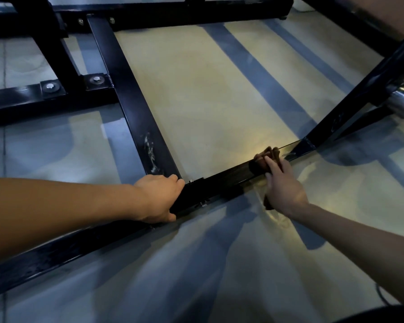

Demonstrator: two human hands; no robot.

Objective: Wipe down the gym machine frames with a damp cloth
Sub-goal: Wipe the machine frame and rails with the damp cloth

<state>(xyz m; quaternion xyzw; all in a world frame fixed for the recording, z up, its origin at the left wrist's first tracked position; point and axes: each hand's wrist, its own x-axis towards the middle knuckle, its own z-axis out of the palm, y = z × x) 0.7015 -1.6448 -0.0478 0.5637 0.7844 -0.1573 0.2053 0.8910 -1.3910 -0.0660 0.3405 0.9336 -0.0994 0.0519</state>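
Brown cloth (267,158), soft and limp, bunched over near floor bar (229,176) of black steel frame, close to angled strut (359,89). Right hand (283,187) pressing cloth down, fingers (274,166) straight and together. Left hand (160,198) bracing same bar at bracket, fingers curled round it. Frame rigid, heavy, glossy, likely slick when damp. Cloth best held flat under palm, wrapped over bar edges. White smears on cross bar (135,99) unwiped.

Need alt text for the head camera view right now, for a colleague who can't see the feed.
The right hand presses a dark brown cloth onto a low black frame bar of a gym machine. The left hand grips the same bar at its joint with a smudged crossbar, above a pale floor.
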